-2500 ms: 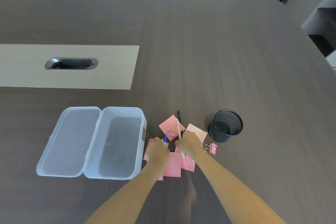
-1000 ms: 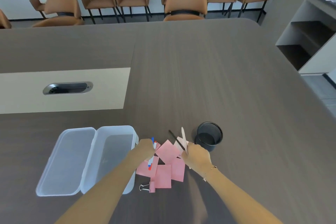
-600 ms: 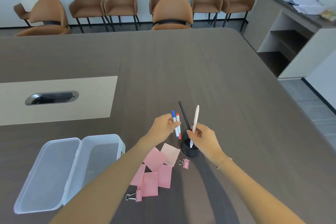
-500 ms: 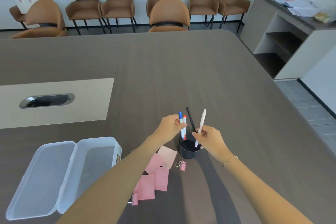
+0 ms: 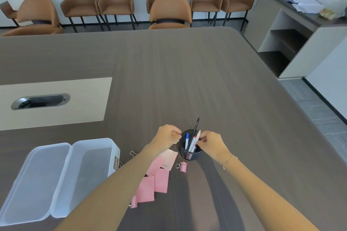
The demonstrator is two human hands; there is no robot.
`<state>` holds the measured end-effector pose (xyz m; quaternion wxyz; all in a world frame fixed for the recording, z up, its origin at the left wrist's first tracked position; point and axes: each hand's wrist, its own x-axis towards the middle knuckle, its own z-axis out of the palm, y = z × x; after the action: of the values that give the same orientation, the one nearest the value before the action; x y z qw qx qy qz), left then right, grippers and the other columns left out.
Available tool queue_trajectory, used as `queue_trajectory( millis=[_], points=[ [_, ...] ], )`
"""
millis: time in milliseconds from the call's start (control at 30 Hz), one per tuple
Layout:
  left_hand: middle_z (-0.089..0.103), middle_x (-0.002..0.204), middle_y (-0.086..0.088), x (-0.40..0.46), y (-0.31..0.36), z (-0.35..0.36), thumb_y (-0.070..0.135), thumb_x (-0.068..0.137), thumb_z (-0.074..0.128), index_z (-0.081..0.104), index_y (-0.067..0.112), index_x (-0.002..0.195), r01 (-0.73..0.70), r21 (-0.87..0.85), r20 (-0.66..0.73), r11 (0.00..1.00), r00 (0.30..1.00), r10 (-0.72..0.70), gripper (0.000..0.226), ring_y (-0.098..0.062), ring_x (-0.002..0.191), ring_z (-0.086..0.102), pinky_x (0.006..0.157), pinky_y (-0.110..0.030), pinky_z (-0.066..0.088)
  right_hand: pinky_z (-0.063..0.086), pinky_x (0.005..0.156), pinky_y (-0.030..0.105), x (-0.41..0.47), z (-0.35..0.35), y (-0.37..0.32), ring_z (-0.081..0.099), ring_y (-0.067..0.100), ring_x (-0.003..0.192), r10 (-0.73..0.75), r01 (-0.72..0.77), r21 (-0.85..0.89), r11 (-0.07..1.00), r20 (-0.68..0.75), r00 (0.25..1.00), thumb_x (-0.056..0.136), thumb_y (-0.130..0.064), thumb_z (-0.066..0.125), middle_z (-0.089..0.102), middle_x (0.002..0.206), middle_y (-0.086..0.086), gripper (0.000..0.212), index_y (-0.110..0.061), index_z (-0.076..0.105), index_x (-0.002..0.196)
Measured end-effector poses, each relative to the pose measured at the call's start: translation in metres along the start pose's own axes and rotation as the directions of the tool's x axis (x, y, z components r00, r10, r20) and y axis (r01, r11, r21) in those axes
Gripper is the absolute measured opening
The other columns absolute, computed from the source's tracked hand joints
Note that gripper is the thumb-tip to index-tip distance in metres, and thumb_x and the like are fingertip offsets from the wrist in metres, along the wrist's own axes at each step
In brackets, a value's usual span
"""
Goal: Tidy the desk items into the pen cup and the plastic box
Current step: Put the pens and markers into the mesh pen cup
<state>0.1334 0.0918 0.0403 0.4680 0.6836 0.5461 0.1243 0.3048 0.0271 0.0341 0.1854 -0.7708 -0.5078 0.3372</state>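
— Four pens stand in the pen cup; what's left?

— Pink sticky notes and a binder clip at its 7 o'clock on the worktop, beside the open plastic box.

— Your hands?

— My left hand is loosely curled, empty, at the rim; my right hand pinches the white pen. Notes are flimsy, so I'd lift them by an edge.

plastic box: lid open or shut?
Open. The box lid lies flipped flat to the side, and its inside looks empty.
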Motion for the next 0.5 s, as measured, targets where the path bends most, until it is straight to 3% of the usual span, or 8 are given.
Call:
queue_trajectory(
  millis=[67,133,233,267,300,333,400,500],
  points=[
    [0.066,0.082,-0.013,-0.010,-0.012,-0.015,-0.002,0.086,0.057,0.067,-0.004,0.105,0.033,-0.042,-0.058,0.999,0.998,-0.035,0.021,-0.014,0.060,0.061,0.053,-0.004,0.051,0.043,0.066,0.024,-0.006,-0.005,-0.004,0.056,0.021,0.075,-0.007,0.006,-0.017,1.000,-0.041,0.999,0.087,-0.006,0.059,0.064,0.086,0.012,0.014,-0.002,0.063,0.099],
    [0.066,0.083,-0.011,-0.021,-0.029,-0.029,-0.001,0.087,0.056,0.068,-0.002,0.103,0.078,-0.016,-0.115,0.997,0.990,-0.079,0.020,-0.019,0.065,0.061,0.066,-0.017,0.057,0.041,0.056,0.023,-0.012,-0.009,-0.011,0.051,0.019,0.068,-0.055,0.051,-0.044,0.998,-0.116,0.992,0.090,-0.006,0.052,0.058,0.087,0.009,0.011,-0.003,0.061,0.097],
    [0.061,0.085,-0.006,-0.045,-0.060,-0.041,0.018,0.080,0.054,0.068,-0.005,0.090,0.206,0.267,-0.061,0.942,0.979,-0.197,0.028,-0.018,0.079,0.052,0.085,-0.025,0.046,0.048,0.063,0.030,-0.023,-0.005,-0.026,0.056,0.024,0.068,-0.187,0.177,-0.068,0.982,-0.187,0.964,0.091,-0.008,0.048,0.060,0.086,0.009,0.012,-0.008,0.060,0.092],
    [0.059,0.082,-0.005,-0.052,-0.071,-0.042,0.023,0.074,0.050,0.045,-0.008,0.080,0.241,0.364,-0.010,0.900,0.967,-0.254,0.032,-0.019,0.081,0.052,0.082,-0.022,0.042,0.051,0.067,0.034,-0.026,0.000,-0.032,0.058,0.026,0.070,-0.238,0.227,-0.082,0.970,-0.163,0.958,0.091,-0.009,0.049,0.062,0.085,0.009,0.012,-0.008,0.060,0.091],
    [0.059,0.079,-0.005,-0.062,-0.081,-0.043,0.024,0.073,0.050,0.062,0.022,0.071,0.244,0.452,0.045,0.858,0.954,-0.295,0.012,-0.022,0.085,0.056,0.079,-0.021,0.041,0.052,0.070,0.035,-0.028,0.009,-0.038,0.060,0.026,0.071,-0.284,0.273,-0.102,0.957,-0.115,0.952,0.091,-0.009,0.049,0.064,0.084,0.008,0.012,-0.009,0.061,0.090],
    [0.063,0.081,-0.006,-0.069,-0.092,-0.040,0.022,0.077,0.053,0.067,0.006,0.074,0.247,0.476,0.079,0.844,0.944,-0.321,0.021,-0.026,0.094,0.061,0.077,-0.019,0.041,0.053,0.072,0.035,-0.029,0.020,-0.043,0.061,0.026,0.073,-0.316,0.308,-0.124,0.943,-0.049,0.947,0.090,-0.009,0.050,0.064,0.085,0.008,0.011,-0.010,0.061,0.090],
    [0.068,0.104,-0.015,-0.081,-0.109,-0.033,0.014,0.084,0.055,0.067,0.000,0.094,0.211,0.538,0.129,0.816,0.936,-0.327,0.021,-0.030,0.108,0.060,0.073,-0.018,0.041,0.053,0.077,0.034,-0.025,0.049,-0.049,0.062,0.025,0.079,-0.324,0.335,-0.155,0.930,0.092,0.942,0.090,-0.011,0.050,0.062,0.090,0.008,0.011,-0.010,0.060,0.094],
    [0.055,0.123,-0.017,-0.098,-0.125,-0.015,0.016,0.081,0.059,0.052,0.009,0.098,0.230,0.537,0.059,0.812,0.950,-0.308,0.020,-0.029,0.109,0.053,0.078,-0.027,0.036,0.046,0.088,0.033,-0.012,0.098,-0.047,0.059,0.029,0.103,-0.235,0.305,-0.287,0.908,0.253,0.938,0.090,-0.011,0.051,0.054,0.109,0.013,0.026,-0.004,0.053,0.114]
  ],
)
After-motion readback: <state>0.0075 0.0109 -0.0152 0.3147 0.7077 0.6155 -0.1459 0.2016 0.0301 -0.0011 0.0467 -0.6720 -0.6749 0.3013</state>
